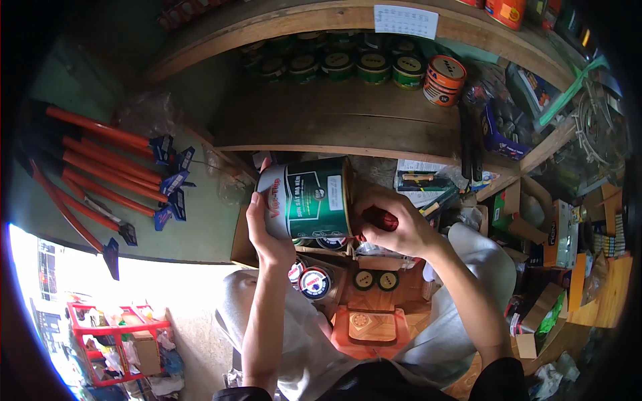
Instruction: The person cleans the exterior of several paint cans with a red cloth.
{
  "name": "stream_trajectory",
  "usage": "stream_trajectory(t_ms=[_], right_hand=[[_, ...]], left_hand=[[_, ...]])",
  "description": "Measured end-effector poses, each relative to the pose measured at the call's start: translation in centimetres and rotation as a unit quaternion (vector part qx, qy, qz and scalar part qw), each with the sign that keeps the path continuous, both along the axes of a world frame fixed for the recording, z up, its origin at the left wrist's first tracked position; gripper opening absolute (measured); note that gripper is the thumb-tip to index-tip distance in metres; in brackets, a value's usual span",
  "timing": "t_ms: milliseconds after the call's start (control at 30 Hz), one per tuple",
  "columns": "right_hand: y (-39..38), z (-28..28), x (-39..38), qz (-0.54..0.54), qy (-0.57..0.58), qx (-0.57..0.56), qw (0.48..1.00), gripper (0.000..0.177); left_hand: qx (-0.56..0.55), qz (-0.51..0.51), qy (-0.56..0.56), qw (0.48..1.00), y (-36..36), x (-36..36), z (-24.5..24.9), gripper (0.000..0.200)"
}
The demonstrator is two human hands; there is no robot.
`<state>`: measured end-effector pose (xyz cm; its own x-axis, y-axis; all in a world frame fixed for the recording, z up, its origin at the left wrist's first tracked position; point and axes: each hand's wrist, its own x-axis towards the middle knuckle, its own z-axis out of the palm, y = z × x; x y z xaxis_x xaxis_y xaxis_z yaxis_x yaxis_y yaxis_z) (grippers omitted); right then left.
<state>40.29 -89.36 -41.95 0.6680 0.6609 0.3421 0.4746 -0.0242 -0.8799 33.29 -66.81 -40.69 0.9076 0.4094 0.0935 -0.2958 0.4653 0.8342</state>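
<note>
Taking the middle of the view as the clock's centre, the largest thing is a wooden shelf unit (pixel 321 127), which spans the twelve o'clock side. Next comes a pale green panel (pixel 200 237) toward nine o'clock, with a cluster of orange-handled tools (pixel 100 127) lying across it at about ten, their blue tags pointing toward the centre. A red rack (pixel 80 330) stands in brighter light at eight. Near the centre is a large green paint can (pixel 314 200), tipped onto its side so that its metal-rimmed end faces three o'clock; it is held up between the two hands. The left hand (pixel 273 246) is at the can's seven to eight o'clock, spread around the white end and gripping it, thumb up the side, most fingers hidden behind. The right hand (pixel 411 230) is at the can's three to four o'clock, fingers curled around a dark red bundle (pixel 380 217) beside the rimmed end; whether they touch the rim cannot be told. An orange can (pixel 444 80) sits on the shelf at one o'clock, beside a row of smaller green cans (pixel 372 68).
</note>
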Motion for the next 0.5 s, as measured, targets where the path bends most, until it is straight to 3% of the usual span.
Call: stream_trajectory(t_ms=[133, 300, 400, 433, 467, 500], right_hand=[[0.6, -0.7, 0.0, -0.157, -0.163, 0.003, 0.974, 0.022], [0.8, -0.3, -0.8, -0.294, -0.195, 0.045, 0.935, 0.025], [0.4, 0.3, -0.7, -0.280, -0.120, 0.105, 0.947, 0.023], [0.2, 0.2, -1.0, -0.280, 0.008, 0.129, 0.951, 0.017], [-0.2, 1.1, -1.1, -0.265, 0.067, 0.135, 0.952, 0.016], [-0.4, 1.2, -0.5, -0.244, 0.171, 0.238, 0.925, 0.019]], left_hand=[[0.084, -0.047, -0.012, 0.995, 0.0, -0.3, 1.1, 0.083], [0.172, -0.091, -0.013, 0.981, 0.4, -0.3, 1.6, 0.095], [0.181, -0.095, -0.001, 0.979, 0.3, -0.4, 2.0, 0.094], [0.190, -0.094, 0.000, 0.977, 0.4, -0.6, 2.1, 0.094], [0.199, -0.093, -0.003, 0.976, 0.5, -0.5, 2.3, 0.094], [0.222, -0.083, -0.012, 0.971, 0.9, -0.4, 2.1, 0.093]])
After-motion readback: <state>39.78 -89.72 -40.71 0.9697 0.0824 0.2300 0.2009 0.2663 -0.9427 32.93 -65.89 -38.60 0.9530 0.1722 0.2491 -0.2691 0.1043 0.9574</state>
